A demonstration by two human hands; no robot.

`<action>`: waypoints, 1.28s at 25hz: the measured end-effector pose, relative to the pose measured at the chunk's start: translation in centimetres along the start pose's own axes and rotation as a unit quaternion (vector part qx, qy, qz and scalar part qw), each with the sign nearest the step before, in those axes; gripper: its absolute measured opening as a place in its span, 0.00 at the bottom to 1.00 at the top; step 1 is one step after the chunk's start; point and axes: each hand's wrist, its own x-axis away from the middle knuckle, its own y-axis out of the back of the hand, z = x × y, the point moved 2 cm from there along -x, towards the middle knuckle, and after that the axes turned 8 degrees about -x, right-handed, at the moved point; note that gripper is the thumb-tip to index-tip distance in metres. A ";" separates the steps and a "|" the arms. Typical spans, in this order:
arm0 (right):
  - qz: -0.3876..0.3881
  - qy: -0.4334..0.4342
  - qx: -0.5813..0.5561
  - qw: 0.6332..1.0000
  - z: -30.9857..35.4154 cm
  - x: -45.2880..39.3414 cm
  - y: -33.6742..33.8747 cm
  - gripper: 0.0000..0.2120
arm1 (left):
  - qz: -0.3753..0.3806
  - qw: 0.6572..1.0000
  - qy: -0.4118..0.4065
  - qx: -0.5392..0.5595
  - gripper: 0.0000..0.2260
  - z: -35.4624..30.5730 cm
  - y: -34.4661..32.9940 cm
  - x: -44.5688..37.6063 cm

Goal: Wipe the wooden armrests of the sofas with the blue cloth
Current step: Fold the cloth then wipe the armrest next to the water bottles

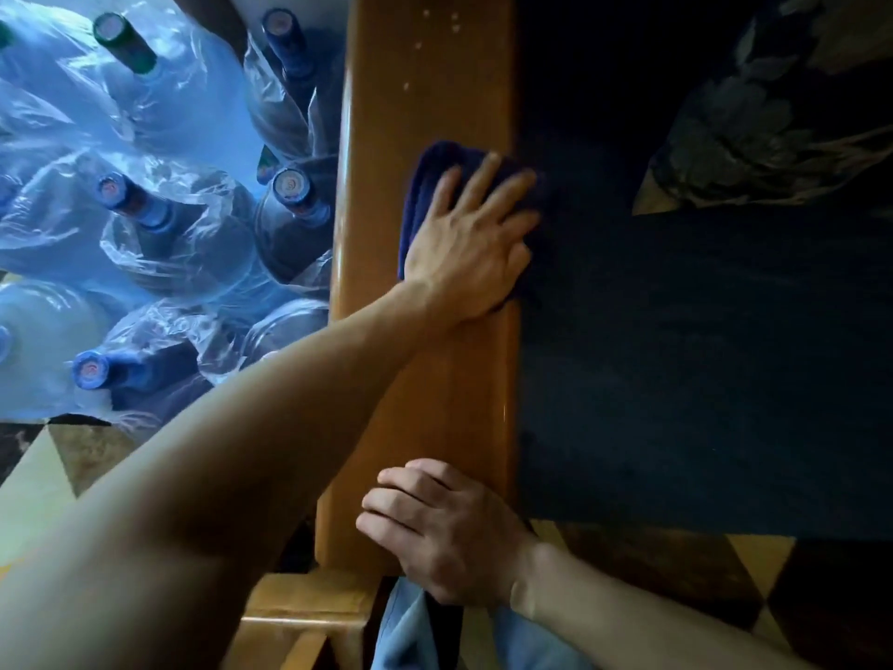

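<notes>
The wooden armrest [425, 89] runs from top to bottom through the middle of the view, glossy and orange-brown. A dark blue cloth [424, 186] lies on its right half, about midway up. My left hand [471, 249] presses flat on the cloth, fingers spread toward the sofa seat, with the forearm crossing in from the lower left. My right hand [444, 529] rests on the near end of the armrest, fingers curled over its top and the thumb hidden.
The dark blue sofa seat [676, 355] fills the right side, with a patterned cushion [773, 128] at the top right. Several large water bottles [169, 224] wrapped in plastic crowd the floor to the left of the armrest. Tiled floor [38, 486] shows at the lower left.
</notes>
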 end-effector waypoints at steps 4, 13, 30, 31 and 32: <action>0.036 0.005 0.029 0.999 2.9 0.9 0.0 0.14 | 0.105 0.911 -0.398 -0.023 0.16 -6.1 -0.1 14.2; -0.033 -0.102 0.020 0.994 -4.3 -1.2 5.4 0.16 | -0.021 0.999 -0.012 -0.023 0.22 3.5 0.6 -6.0; -0.169 -0.482 0.078 0.856 -17.2 -13.4 10.3 0.29 | -0.028 0.939 0.318 0.130 0.25 15.1 2.3 -15.9; -0.170 -0.484 0.079 0.855 -17.5 -13.5 10.1 0.29 | -0.025 0.964 0.252 0.086 0.25 14.1 2.3 -16.8; -0.176 -0.483 0.083 0.854 -17.8 -13.4 9.9 0.29 | -0.021 0.989 0.139 0.044 0.26 13.1 1.9 -16.1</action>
